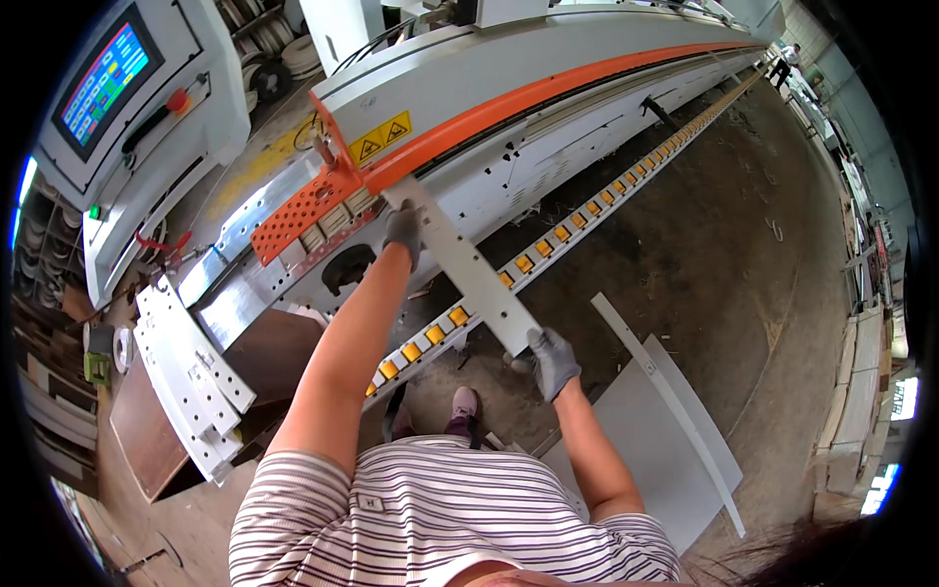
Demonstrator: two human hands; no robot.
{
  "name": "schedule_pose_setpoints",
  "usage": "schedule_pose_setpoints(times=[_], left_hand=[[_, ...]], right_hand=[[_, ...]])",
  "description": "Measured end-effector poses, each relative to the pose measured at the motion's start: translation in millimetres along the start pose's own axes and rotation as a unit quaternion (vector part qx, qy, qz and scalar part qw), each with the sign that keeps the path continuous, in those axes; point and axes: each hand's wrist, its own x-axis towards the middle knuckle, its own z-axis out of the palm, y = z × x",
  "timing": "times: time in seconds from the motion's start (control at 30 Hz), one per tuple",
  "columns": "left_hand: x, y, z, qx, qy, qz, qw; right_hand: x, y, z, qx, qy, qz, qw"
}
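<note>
Both my hands, in grey gloves, hold a long light-grey panel (468,269) with small holes along it. The panel lies aslant, its far end at the orange front corner of a long machine (509,181) and its near end toward my body. My left hand (402,231) is closed on the panel's left edge near the far end. At the near right corner, my right hand (552,364) grips the end with its fingers wrapped round it. Part of a rail with yellow rollers (525,263) passes beneath the panel and is hidden by it.
An orange perforated plate (306,212) juts from the machine's corner. Left of me, white drilled panels (186,367) lie stacked on a brown support. A control cabinet with a lit screen (108,86) stands far left. Grey sheet (626,440) and a narrow strip (675,406) lie at right.
</note>
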Motion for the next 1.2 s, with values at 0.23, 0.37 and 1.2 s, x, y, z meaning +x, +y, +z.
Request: schedule_pose_setpoints(times=[0.23,0.37,1.2], left_hand=[[-13,-33,-16,0.114,-0.152,0.11,0.976],[-168,-37,-113,-0.056,-0.067,0.127,0.988],[-311,-79,-250,0.001,-0.204,-0.124,0.971]], right_hand=[[-17,-6,-2,0.028,0.036,0.064,0.997],[-43,37,-28,0.018,0.036,0.106,0.994],[-63,93,204,-0.232,-0.321,0.1,0.913]])
